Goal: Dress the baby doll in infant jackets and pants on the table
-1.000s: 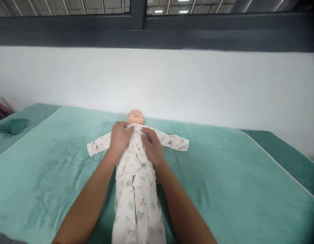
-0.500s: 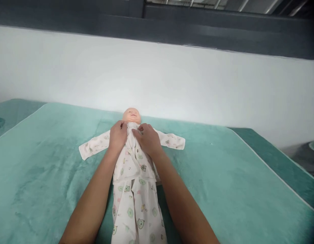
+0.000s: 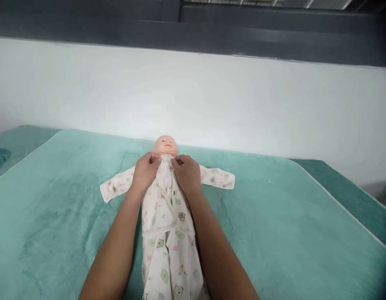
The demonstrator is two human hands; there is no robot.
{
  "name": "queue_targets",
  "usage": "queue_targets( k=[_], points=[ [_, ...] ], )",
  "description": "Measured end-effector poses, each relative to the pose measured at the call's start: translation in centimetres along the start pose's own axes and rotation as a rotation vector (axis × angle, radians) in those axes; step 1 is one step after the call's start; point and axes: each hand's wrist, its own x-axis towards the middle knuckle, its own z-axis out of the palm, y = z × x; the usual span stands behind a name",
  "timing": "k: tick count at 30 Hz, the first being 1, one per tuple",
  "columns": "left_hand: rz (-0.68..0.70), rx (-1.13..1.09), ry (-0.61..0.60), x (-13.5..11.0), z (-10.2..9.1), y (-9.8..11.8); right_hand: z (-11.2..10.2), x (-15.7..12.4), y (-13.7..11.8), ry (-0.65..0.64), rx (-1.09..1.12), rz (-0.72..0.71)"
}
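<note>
A baby doll [image 3: 165,146] lies on its back, its head toward the wall. It wears a white long-sleeved baby shirt [image 3: 160,208] printed with small animals, and matching trousers [image 3: 170,266]. Both sleeves stretch out to the sides. My left hand [image 3: 145,168] pinches the shirt's collar on the left, just below the doll's chin. On the other side of the neckline, my right hand [image 3: 186,173] has its thumb and fingers closed on the collar edge. Below my hands the shirt's front edges overlap loosely down the chest.
Under the doll spreads a green plush cover [image 3: 274,233] with pale piping along its sides. A white wall [image 3: 211,100] rises right behind the doll's head, with a dark grey ledge [image 3: 118,33] above it.
My right hand has shifted from the middle of the neckline outward to the right collar edge. The collar between my hands shows more now. The whole view has shifted slightly.
</note>
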Motion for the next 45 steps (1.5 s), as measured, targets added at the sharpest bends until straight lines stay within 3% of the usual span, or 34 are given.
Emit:
queue_targets(
  k=[7,16,22,27,40,45],
  points=[
    [-0.065,-0.437,0.073,-0.5,1.7,0.9,-0.6,0.1,-1.1,0.017,0.414,0.120],
    [-0.015,-0.333,0.031,0.0,2.2,0.0,0.4,0.5,-0.3,-0.040,0.506,0.110],
    [0.148,0.001,0.145,-0.2,2.4,0.1,0.3,0.5,-0.4,-0.056,0.437,0.095],
    [0.136,0.184,0.143,-0.2,2.6,0.3,0.4,0.5,-0.4,-0.047,0.449,0.103],
    [0.078,-0.121,0.059,-0.4,2.4,0.3,0.3,0.6,-0.2,-0.079,0.479,0.066],
    [0.081,-0.074,0.083,-0.4,2.6,0.2,0.2,0.6,-0.3,-0.115,0.412,0.061]
  ],
)
